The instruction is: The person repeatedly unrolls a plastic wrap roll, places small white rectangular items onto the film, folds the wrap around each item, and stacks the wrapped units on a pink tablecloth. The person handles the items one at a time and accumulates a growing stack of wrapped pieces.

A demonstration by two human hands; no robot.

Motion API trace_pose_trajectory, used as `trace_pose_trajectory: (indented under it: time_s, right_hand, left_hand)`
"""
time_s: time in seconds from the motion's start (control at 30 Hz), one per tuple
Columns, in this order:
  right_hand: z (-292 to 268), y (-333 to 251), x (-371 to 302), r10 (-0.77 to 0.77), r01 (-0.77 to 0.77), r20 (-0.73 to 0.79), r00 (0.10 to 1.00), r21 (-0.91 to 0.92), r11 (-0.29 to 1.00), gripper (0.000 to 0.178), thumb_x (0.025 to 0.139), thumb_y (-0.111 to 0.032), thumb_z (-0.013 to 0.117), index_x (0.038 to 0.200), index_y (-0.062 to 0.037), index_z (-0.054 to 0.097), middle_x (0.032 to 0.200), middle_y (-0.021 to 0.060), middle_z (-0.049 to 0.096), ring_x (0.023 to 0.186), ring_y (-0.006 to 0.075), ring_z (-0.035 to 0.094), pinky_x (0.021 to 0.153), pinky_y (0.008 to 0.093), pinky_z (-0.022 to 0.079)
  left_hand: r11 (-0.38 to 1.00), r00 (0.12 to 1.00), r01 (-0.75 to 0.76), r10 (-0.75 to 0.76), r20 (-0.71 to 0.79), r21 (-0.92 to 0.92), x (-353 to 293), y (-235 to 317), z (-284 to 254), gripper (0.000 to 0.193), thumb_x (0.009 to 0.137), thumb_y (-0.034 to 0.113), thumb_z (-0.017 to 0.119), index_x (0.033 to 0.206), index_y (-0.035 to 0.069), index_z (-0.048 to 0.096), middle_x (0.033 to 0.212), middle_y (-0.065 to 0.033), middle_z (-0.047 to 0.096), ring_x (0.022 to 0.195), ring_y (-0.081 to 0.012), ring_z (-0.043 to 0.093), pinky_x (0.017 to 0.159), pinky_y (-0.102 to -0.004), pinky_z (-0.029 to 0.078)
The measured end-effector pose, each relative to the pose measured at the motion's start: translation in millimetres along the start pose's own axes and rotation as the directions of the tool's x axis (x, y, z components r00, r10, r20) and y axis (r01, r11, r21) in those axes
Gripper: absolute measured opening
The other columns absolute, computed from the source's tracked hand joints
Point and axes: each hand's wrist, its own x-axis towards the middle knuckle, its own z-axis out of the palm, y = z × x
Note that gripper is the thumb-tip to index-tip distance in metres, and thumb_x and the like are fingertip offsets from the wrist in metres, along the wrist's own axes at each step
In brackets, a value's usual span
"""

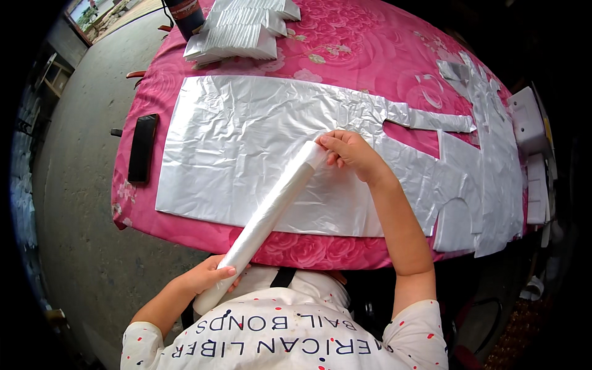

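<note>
A long white roll of plastic film (262,225) slants from my lap up over the near edge of the table. Its lower end lies in my left hand (213,274), the fingers wrapped round it. With finger and thumb, my right hand (346,150) pinches the film at the upper end of the roll. Beneath that end, a stack of flat silvery-white plastic bags (228,142) is spread on the table, its two handle strips pointing right. More such bags (496,166) lie in an overlapping pile at the right.
A pink flowered tablecloth (345,37) covers the table. A black phone (143,149) lies at the left edge. Folded white bundles (237,37) and a dark cylindrical container (185,15) stand at the far side. White boxes (529,120) sit past the right edge.
</note>
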Motion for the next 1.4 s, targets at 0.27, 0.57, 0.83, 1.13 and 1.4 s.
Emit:
trace_pose_trajectory:
  time_s: [0.27,0.57,0.83,1.13,1.4]
  right_hand:
    - [4.8,-5.3,-2.4,0.063,-0.060,0.102,0.993,-0.038,0.998,0.021,0.083,-0.025,0.064,0.087,-0.0039,0.062,0.074,-0.0002,0.058,0.060,0.0061,0.053,0.051,0.0185,0.039]
    - [0.1,2.8,-6.2,-0.097,0.095,-0.012,0.995,-0.118,0.988,0.012,0.084,-0.012,0.062,0.084,0.0005,0.062,0.068,0.0005,0.058,0.058,0.0056,0.051,0.053,0.0202,0.042]
    - [-104.4,20.8,0.5,-0.440,0.129,-0.564,0.698,-0.505,0.853,0.016,0.084,-0.014,0.059,0.086,0.0020,0.063,0.066,0.0036,0.060,0.057,0.0088,0.053,0.055,0.0247,0.042]
    - [-141.8,28.7,2.2,-0.542,0.219,-0.538,0.645,-0.550,0.806,0.016,0.086,-0.015,0.059,0.089,0.0011,0.063,0.070,-0.0004,0.060,0.063,0.0073,0.053,0.060,0.0230,0.043]
    - [-87.7,9.1,38.5,-0.472,0.319,-0.401,0.785,-0.392,0.863,0.014,0.085,-0.014,0.060,0.087,0.0002,0.063,0.067,-0.0004,0.058,0.059,0.0051,0.051,0.055,0.0201,0.043]
  left_hand:
    - [0.999,1.000,-0.024,0.024,0.000,0.026,0.2,-4.9,-2.1,0.063,0.076,0.048,0.065,0.115,0.000,0.051,0.077,-0.0034,0.055,0.066,-0.0105,0.052,0.063,-0.0245,0.044]
    - [0.973,0.988,-0.064,0.093,-0.126,0.221,-4.1,-12.0,-0.1,0.045,0.084,0.029,0.060,0.117,0.000,0.050,0.093,-0.0086,0.062,0.080,-0.0137,0.058,0.072,-0.0288,0.049]
    - [0.988,0.985,0.147,-0.151,0.078,0.057,-25.6,-23.2,-30.4,0.055,0.083,0.038,0.062,0.121,0.000,0.050,0.102,-0.0090,0.061,0.091,-0.0149,0.057,0.081,-0.0301,0.046]
    - [0.816,0.955,0.118,-0.251,0.162,0.566,-29.6,34.1,-50.8,0.051,0.080,0.032,0.068,0.115,-0.003,0.054,0.103,-0.0080,0.061,0.095,-0.0151,0.055,0.085,-0.0291,0.043]
    - [-0.334,0.775,-0.160,0.541,0.328,0.929,54.9,132.7,38.1,0.045,0.069,0.025,0.071,0.107,0.008,0.055,0.095,-0.0074,0.060,0.088,-0.0260,0.059,0.080,-0.0385,0.046]
